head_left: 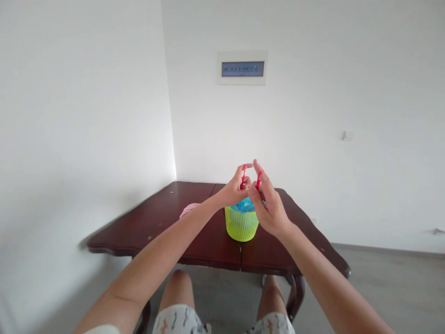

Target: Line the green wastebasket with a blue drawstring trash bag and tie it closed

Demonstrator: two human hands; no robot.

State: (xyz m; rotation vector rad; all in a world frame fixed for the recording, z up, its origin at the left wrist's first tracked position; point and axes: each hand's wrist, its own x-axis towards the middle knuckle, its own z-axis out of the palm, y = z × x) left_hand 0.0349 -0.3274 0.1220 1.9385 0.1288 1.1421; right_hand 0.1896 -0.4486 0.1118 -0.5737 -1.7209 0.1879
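Both hands are raised in front of me, close together above a yellow-green mesh basket with a crumpled blue plastic bag in its top. My left hand has a thin red cord looped at its index finger and running down to its curled fingers. On my right hand, a similar red strand crosses the index finger and drops toward the thumb. The index fingertips nearly meet, as do the thumbs. Whether the two red strands are one piece I cannot tell.
The basket stands on a dark reddish-brown wooden table with a seam. A pink cloth lies partly hidden behind my left forearm. White walls border the table's back and left. My knees are below its front edge.
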